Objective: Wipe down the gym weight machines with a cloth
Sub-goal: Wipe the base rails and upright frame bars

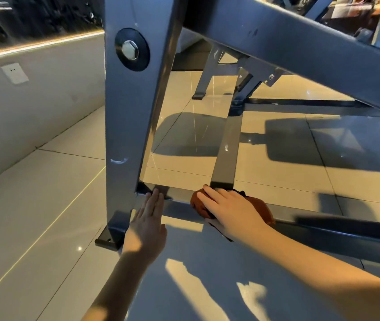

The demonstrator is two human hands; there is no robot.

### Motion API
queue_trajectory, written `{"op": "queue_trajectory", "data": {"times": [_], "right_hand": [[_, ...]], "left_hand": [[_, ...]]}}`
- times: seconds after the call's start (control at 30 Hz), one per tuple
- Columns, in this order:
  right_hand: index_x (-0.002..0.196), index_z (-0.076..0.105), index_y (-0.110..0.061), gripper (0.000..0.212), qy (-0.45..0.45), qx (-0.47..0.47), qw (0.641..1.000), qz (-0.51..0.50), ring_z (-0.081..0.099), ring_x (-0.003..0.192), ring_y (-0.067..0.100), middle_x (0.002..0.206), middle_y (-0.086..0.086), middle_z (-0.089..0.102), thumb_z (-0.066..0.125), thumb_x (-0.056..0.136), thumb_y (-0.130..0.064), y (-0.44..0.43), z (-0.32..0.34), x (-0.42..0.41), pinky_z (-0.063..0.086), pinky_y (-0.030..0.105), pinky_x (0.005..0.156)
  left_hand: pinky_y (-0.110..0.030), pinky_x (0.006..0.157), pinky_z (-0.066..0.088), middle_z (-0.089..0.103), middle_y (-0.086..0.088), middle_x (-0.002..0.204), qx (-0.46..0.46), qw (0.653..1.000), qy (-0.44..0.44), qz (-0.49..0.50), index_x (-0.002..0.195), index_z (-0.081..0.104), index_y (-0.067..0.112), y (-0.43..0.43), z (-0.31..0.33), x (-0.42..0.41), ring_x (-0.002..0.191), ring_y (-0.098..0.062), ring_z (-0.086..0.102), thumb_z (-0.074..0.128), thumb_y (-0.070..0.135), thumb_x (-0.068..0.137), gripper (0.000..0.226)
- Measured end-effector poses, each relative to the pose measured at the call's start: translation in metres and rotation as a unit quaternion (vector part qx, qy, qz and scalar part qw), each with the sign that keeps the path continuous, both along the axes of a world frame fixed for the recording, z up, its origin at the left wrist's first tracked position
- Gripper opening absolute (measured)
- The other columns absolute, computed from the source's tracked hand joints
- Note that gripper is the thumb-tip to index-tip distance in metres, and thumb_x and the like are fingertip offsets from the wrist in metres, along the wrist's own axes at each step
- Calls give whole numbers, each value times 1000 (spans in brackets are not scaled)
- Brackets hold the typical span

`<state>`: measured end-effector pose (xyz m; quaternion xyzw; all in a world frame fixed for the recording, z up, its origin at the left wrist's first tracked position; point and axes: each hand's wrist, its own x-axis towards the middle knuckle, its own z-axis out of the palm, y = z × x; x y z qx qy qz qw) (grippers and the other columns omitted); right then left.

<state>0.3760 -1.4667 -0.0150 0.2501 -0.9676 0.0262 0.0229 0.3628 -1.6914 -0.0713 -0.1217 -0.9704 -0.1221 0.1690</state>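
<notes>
Straight, close-set fingers [157,200] of the left hand [148,224] lie flat on the low grey steel frame bar [179,201], holding nothing. The right hand [227,210], its fingers nearly straight, presses a crumpled rust-brown cloth [261,207] onto that bar (just right of the left hand).

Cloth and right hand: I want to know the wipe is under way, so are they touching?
Touching. The head view shows the right hand lying flat on top of the cloth, covering most of it.

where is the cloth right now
In the head view, the reddish-brown cloth sits low, right of centre, on the machine's bottom frame bar under the right hand; the left hand lies just left of it.
</notes>
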Motion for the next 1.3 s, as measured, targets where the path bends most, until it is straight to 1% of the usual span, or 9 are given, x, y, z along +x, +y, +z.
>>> {"op": "queue_trajectory", "data": {"times": [0.1,0.2,0.3,0.4,0.53,0.77,0.97,1.1,1.3], "right_hand": [[154,16,-19,66,9,-4,1000,19,32,140,28,162,5,16,47,100,-40,-25,-2,-16,30,36,112],[154,15,-20,67,9,12,999,43,32,139,28,162,5,12,51,99,-37,-32,-1,-25,32,38,111],[155,13,-24,67,11,27,998,61,27,142,28,163,3,10,50,100,-34,-23,-3,-19,28,38,113],[155,13,-26,68,23,56,996,69,25,143,31,163,2,11,52,100,-30,0,-7,-6,26,39,114],[155,4,-31,69,11,74,996,37,19,146,29,164,-1,4,48,102,-29,28,-10,7,21,37,117],[155,-1,-30,83,-4,86,996,10,10,149,26,164,-2,-2,57,97,-13,25,0,20,21,34,117],[155,3,-28,82,4,94,996,-4,19,147,26,164,-1,5,59,97,-14,21,-2,19,30,34,113],[156,7,-25,73,17,63,998,-6,21,145,26,163,1,8,53,100,-25,14,-6,13,26,33,115],[155,11,-18,66,22,37,999,27,26,142,27,163,5,10,48,101,-30,-10,-2,-6,27,33,114]], "left_hand": [[-47,70,57,37,-8,142,20,1000,0,-1,132,52,0,1,4,0,125,-35,48,81,-15,52,86],[-41,59,57,56,-20,131,-15,1000,9,-11,124,57,-4,-1,2,-3,112,-42,59,81,-22,40,90],[-41,58,57,57,-21,129,-15,1000,2,-11,126,56,-4,-3,-1,-5,112,-42,58,81,-22,40,91],[-44,67,57,50,-20,137,9,1000,-4,-15,131,51,-3,-3,1,-2,119,-42,54,80,-20,49,89],[-45,99,45,8,1,150,46,998,-34,-30,144,15,12,-2,7,2,143,-28,22,59,-9,82,79],[-49,105,41,17,-8,155,38,997,-71,-19,147,24,6,-1,13,2,144,-31,20,58,-10,82,75],[-36,115,24,1,-3,160,-5,994,-106,-9,152,7,12,0,19,1,148,-21,1,48,5,94,71],[-49,110,33,18,-8,156,54,996,-66,-9,148,26,7,0,10,-1,143,-21,8,57,-7,84,72],[-36,111,31,-20,8,145,26,996,-84,23,146,-8,19,7,13,5,140,-10,-15,45,9,97,73]]}}
